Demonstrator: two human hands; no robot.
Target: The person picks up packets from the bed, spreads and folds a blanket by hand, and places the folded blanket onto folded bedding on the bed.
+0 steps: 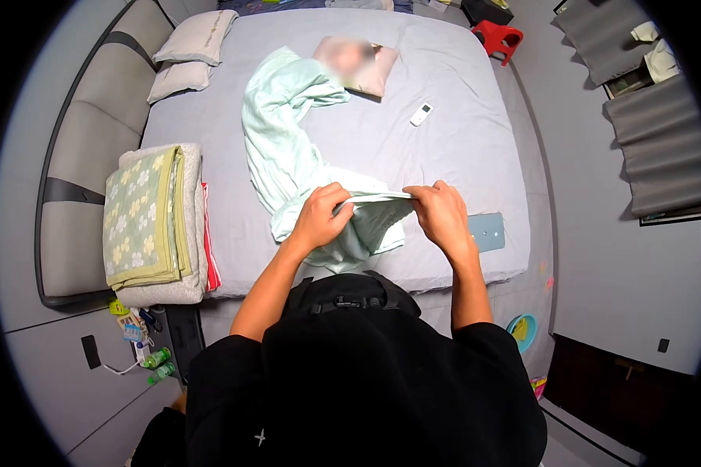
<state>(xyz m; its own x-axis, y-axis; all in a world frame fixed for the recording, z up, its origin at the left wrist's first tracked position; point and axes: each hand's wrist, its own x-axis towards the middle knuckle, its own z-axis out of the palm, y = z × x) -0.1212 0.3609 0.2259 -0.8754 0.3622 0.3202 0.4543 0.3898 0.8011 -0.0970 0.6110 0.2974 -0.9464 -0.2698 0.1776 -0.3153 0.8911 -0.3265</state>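
Mint blanket (pixel 282 148), edge held taut
Left hand (pixel 319 218) and right hand (pixel 442 215) pinch its edge over the bed (pixel 463 140); the rest bunches towards the pillow (pixel 383 68); a loose pinch could drop it, crumpled folds twist it.

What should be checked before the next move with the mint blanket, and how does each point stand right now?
1. Left hand gripping the mint blanket: ok, closed on its edge.
2. Right hand gripping the same edge: ok.
3. Edge drawn out between the hands: ok, nearly straight.
4. Blanket spread flat: not ok, it lies bunched and folded on the bed.
5. White remote clear of the blanket: ok, bare sheet between them.
6. Right arm clear of the blue-grey flat object: cannot tell, they meet in this single view and the arm's height is unclear.
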